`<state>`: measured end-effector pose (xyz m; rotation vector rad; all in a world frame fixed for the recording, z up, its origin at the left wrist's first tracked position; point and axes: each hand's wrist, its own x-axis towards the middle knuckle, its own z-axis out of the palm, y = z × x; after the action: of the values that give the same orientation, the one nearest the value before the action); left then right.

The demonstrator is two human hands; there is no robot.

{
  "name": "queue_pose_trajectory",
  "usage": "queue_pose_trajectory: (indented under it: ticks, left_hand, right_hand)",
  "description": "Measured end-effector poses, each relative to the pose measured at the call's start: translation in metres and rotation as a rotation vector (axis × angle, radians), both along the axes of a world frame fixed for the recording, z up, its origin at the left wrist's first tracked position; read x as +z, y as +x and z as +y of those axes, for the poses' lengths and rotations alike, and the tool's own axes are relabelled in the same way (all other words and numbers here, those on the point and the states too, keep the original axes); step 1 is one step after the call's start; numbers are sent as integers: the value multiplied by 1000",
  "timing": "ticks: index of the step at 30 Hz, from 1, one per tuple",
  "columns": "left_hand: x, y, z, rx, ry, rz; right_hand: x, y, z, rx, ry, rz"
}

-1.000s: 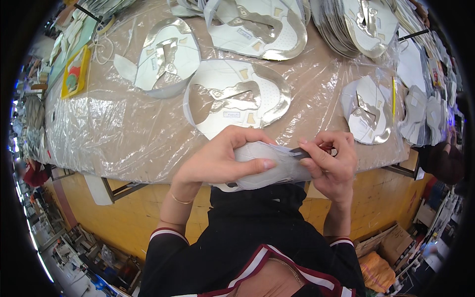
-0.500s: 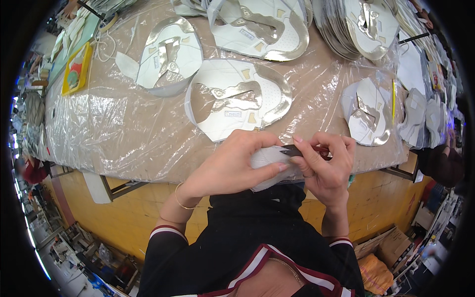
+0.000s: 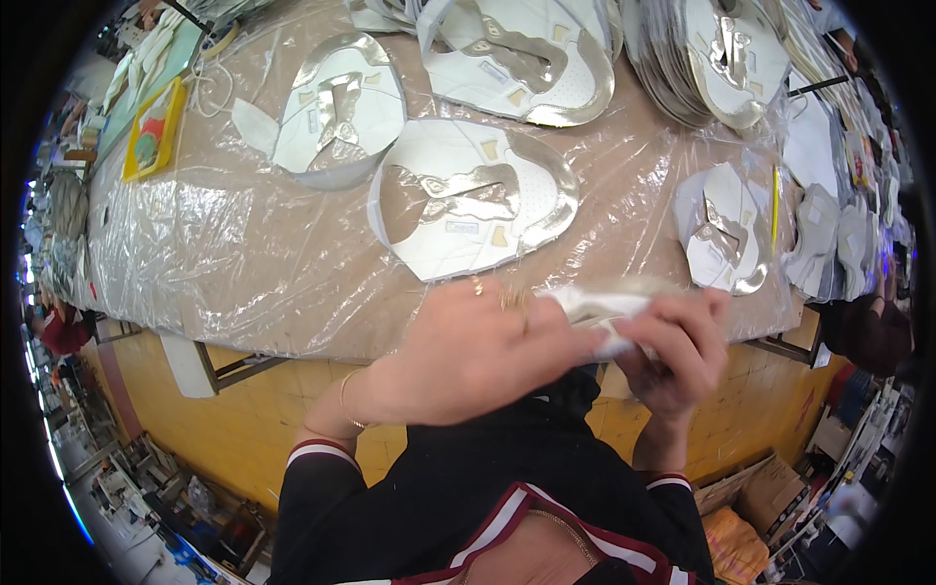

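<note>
Between my hands, over the table's near edge, is a white shoe upper piece [image 3: 595, 310], folded and blurred by motion. My left hand [image 3: 478, 351] is closed on its left side, with the back of the hand turned up. Curled fingers of my right hand [image 3: 682, 351] grip its right end. A dark shape shows under the right fingers, too smeared to make out; the thread snips seen earlier cannot be told apart now. Just beyond my left hand lies a flat white and gold shoe upper [image 3: 541, 200].
More uppers lie farther off: one at the left [image 3: 375, 112], one at the back [image 3: 585, 83] and a small one at the right [image 3: 712, 219]. A tall stack [image 3: 673, 78] stands at the back right. A yellow tray [image 3: 176, 122] sits far left, a yellow pencil-like stick [image 3: 776, 210] right.
The white piece has been lifted a little and turned, and now blurs. My right hand has moved slightly right; the dark snips that showed in it are no longer clearly visible.
</note>
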<state>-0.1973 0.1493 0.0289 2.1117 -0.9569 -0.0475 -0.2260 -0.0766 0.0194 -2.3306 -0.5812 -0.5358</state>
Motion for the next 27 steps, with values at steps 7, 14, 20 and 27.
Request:
queue_pose_trajectory:
  ticks: [7, 14, 20, 27]
  left_hand:
    - [-18, 7, 16, 392, -7, -437]
    - [-118, 4, 13, 388, 50, -304]
    - [-134, -10, 6, 448, -50, -227]
    - [-113, -6, -2, 352, -127, -94]
  right_hand:
    - [-6, -14, -13, -94, -296, -344]
    - [-96, 5, -2, 29, -261, -9]
    - [-93, -22, 19, -65, -163, 200]
    - [-80, -25, 31, -166, -141, 115]
